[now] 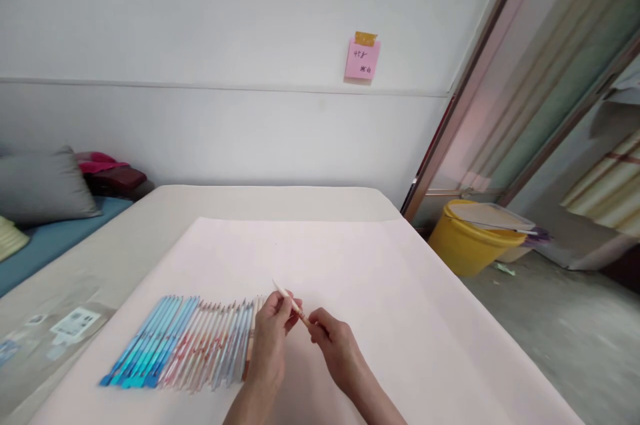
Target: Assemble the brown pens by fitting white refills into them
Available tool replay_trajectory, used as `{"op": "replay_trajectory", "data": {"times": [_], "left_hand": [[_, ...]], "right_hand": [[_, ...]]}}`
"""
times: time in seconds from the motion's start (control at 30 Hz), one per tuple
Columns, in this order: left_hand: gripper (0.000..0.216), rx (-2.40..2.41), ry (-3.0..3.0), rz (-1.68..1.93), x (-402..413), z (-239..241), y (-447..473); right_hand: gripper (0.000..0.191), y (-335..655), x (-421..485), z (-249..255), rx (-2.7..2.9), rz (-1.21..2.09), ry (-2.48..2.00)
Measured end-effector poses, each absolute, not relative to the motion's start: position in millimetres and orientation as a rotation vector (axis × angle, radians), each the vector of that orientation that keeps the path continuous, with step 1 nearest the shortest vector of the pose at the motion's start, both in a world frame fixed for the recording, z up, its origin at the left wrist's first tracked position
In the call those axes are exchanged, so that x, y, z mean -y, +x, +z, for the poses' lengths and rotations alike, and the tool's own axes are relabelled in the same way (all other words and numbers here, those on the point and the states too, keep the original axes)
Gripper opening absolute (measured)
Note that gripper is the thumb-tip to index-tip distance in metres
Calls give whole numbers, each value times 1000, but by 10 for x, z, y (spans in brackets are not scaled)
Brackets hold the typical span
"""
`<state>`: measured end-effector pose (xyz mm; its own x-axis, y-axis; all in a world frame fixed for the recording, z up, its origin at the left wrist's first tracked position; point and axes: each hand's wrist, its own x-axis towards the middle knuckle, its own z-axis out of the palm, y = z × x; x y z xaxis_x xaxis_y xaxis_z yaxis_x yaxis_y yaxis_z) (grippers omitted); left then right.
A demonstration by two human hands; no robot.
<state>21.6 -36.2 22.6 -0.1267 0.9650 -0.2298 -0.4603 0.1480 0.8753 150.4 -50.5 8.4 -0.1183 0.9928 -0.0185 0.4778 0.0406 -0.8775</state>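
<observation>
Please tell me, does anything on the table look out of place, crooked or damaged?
Nothing stands out. The pens lie side by side in a neat row on the white sheet. The left hand and right hand hold one pen between them.

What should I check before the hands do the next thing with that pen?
1. Pen held by both hands: ok. The left hand pinches the pen near its middle and the right hand holds its lower end.
2. Pen clear of the sheet: ok. It is lifted above the white sheet, tip pointing up and away.
3. Row of pens tidy: ok. The row of pens lies side by side, blue ones at the left.
4. Room beside the row: cannot tell. The left hand hides the row's right end.
5. Cap on or off: cannot tell, too small.
6. Firmness of the grip: cannot tell.
</observation>
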Motion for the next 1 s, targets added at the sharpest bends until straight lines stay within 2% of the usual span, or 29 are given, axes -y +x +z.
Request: {"op": "replay_trajectory", "data": {"times": [0.17, 0.33, 0.57, 0.77, 0.87, 1.0], "left_hand": [[23, -1051, 629, 1366, 365, 226, 228], [22, -1055, 663, 1364, 374, 250, 236], [24, -1033, 638, 1349, 371, 264, 233], [25, -1074, 677, 1342, 385, 284, 219], [26, -1128, 665, 1374, 379, 277, 199], [25, -1086, 650, 1350, 350, 231, 172]], "right_hand": [[20, 1492, 494, 52, 1572, 1122, -1476], [14, 1421, 554, 70, 1635, 851, -1596], [33, 1395, 538, 58, 1578, 1075, -1475], [29, 1366, 539, 60, 1601, 991, -1538], [27, 1337, 550, 88, 1551, 1121, -1471], [32, 1341, 566, 148, 1323, 1537, -1298]]}}
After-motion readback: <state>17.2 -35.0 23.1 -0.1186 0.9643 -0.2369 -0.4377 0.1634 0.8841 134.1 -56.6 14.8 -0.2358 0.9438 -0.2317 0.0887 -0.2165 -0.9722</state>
